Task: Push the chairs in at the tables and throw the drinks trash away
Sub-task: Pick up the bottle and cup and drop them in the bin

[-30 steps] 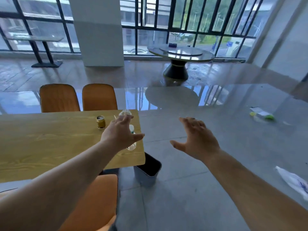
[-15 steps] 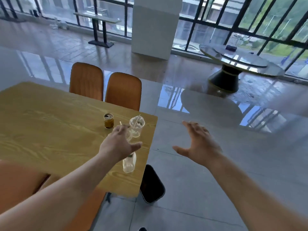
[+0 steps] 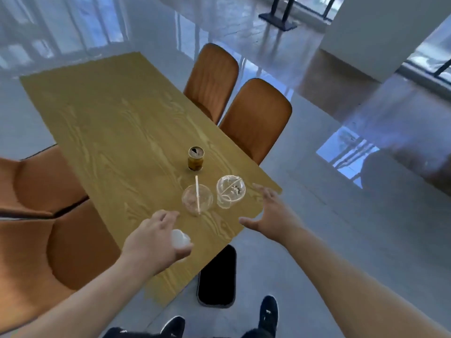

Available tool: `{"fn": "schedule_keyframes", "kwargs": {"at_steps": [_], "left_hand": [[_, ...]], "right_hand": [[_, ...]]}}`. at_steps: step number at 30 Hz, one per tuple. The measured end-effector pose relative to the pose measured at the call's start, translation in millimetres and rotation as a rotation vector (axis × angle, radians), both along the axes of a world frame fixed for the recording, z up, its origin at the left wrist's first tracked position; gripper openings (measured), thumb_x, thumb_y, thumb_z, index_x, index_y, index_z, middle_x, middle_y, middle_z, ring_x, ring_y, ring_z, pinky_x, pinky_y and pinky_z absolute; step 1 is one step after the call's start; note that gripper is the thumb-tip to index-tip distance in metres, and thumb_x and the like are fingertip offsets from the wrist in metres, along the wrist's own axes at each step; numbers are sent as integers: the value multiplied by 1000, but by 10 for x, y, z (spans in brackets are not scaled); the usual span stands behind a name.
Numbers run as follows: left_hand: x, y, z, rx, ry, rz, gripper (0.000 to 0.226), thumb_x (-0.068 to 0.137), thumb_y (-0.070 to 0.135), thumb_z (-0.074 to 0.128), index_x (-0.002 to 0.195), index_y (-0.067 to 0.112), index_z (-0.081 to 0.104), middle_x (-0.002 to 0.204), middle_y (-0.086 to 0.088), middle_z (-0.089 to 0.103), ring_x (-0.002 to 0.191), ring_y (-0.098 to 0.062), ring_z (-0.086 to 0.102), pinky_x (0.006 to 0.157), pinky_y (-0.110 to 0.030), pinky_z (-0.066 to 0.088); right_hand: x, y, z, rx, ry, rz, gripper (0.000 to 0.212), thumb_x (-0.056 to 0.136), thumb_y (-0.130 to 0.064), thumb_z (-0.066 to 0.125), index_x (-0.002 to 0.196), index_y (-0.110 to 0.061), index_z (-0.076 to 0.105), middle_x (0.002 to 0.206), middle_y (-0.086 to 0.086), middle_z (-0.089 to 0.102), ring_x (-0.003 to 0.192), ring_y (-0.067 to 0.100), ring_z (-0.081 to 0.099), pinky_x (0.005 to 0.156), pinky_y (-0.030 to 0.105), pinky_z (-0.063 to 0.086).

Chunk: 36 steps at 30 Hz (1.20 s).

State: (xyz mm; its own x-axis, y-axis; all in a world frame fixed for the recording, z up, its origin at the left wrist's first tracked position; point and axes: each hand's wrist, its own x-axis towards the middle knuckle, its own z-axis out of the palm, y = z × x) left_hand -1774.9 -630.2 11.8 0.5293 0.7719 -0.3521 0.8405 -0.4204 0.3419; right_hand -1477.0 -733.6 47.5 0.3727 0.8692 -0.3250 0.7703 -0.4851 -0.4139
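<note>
On the wooden table [image 3: 117, 123] stand a gold drinks can [image 3: 196, 159], a clear cup with a straw [image 3: 197, 198] and a crumpled clear cup [image 3: 230, 191]. My left hand [image 3: 153, 240] is closed around a clear plastic bottle near the table's end; only its white cap [image 3: 180, 237] shows between thumb and fingers. My right hand [image 3: 271, 213] hovers open just right of the crumpled cup, fingers spread, touching nothing. A dark-lined trash bin [image 3: 217, 276] stands on the floor under the table's near end.
Two orange chairs [image 3: 212, 76] [image 3: 256, 118] stand at the table's far side, two more [image 3: 31, 184] [image 3: 73, 245] at its left side. My black shoes [image 3: 268, 311] are by the bin. Glossy grey floor stretches to the right; a white pillar [image 3: 380, 32] stands behind.
My view has swung left and down over the table. My left hand has closed down on the bottle. My right hand has come in close to the crumpled cup.
</note>
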Motion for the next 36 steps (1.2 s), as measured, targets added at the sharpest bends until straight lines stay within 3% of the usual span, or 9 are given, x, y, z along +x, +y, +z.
{"fn": "schedule_keyframes", "kwargs": {"at_steps": [4,7,12,14,18,23,29,32,36], "left_hand": [[243,-326,-191,90,-14,238,67,83,65,59,141,34,47,132,5,57,101,-19,62,72,-32,49],[478,-518,-227,137,-15,474,54,84,62,64,129,34,56,119,6,64,87,-17,60,66,-35,50],[759,-832,-212,75,-20,744,39,80,58,70,107,34,56,102,7,59,82,-17,59,68,-38,52],[873,-992,-197,45,-26,776,33,79,54,72,101,35,55,100,6,60,84,-16,58,72,-38,51],[1051,-1464,-213,17,-76,879,31,73,51,75,90,37,54,90,11,58,82,-16,59,70,-36,49],[1183,-2056,-279,55,-94,968,33,76,51,76,94,36,53,92,10,57,76,-14,56,61,-33,42],[1455,-2660,-597,61,-190,1136,32,78,43,77,97,32,53,101,5,57,84,-24,59,67,-33,41],[1583,-2758,-1095,13,-200,1222,35,78,44,76,97,35,48,100,8,53,84,-24,58,67,-35,43],[1772,-2707,-2048,-6,-154,1296,37,79,47,77,95,37,45,94,9,51,75,-23,53,59,-32,36]], "right_hand": [[512,444,-492,-13,67,168,123,71,-67,83,161,-39,3,167,-2,18,143,26,39,106,42,40],[830,797,-767,-30,101,322,126,70,-66,84,160,-42,0,168,-3,16,142,26,42,102,44,44],[1044,1095,-995,-24,114,614,102,75,-60,83,154,-41,22,155,-3,38,116,24,58,81,41,53],[1036,1152,-1018,15,127,642,87,78,-56,82,146,-36,33,143,-1,48,96,19,58,66,35,48],[1054,998,-988,57,130,643,76,78,-52,84,137,-28,42,134,3,54,85,18,55,59,33,44],[1266,522,-933,94,115,675,76,78,-57,82,136,-26,45,133,6,56,97,23,60,72,37,46],[1278,-215,-1090,169,360,735,71,67,-65,84,124,-39,52,118,-5,56,90,10,63,76,38,57],[1238,-407,-1523,94,399,814,69,64,-71,79,121,-45,50,119,-18,51,91,4,62,78,39,59],[1148,-244,-2422,-30,333,892,66,71,-63,81,123,-48,43,126,-11,48,95,11,62,78,41,56]]}}
